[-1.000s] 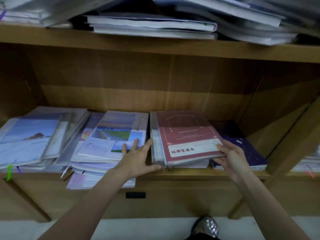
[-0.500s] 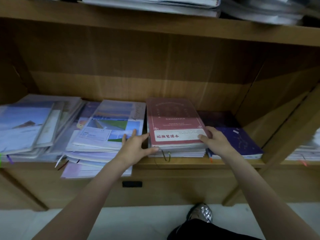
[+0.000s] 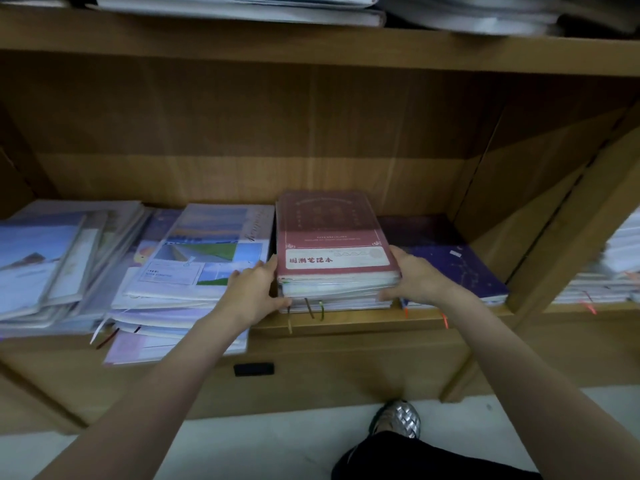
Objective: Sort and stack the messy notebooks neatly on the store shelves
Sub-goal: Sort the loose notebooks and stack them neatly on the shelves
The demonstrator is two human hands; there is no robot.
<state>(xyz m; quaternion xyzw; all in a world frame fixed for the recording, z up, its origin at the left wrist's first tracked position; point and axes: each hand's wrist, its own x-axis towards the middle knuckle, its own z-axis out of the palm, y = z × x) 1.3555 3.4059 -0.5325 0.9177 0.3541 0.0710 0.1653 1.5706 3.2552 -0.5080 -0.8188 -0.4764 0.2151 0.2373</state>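
My left hand (image 3: 254,292) and right hand (image 3: 414,278) clamp the red-covered notebook stack (image 3: 332,258) between them, long axis running into the wooden shelf (image 3: 346,322).

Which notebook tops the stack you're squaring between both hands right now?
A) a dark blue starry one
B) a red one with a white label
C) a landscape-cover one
B: the red notebook with its white label lies on top of the stack, left hand and right hand at its sides.
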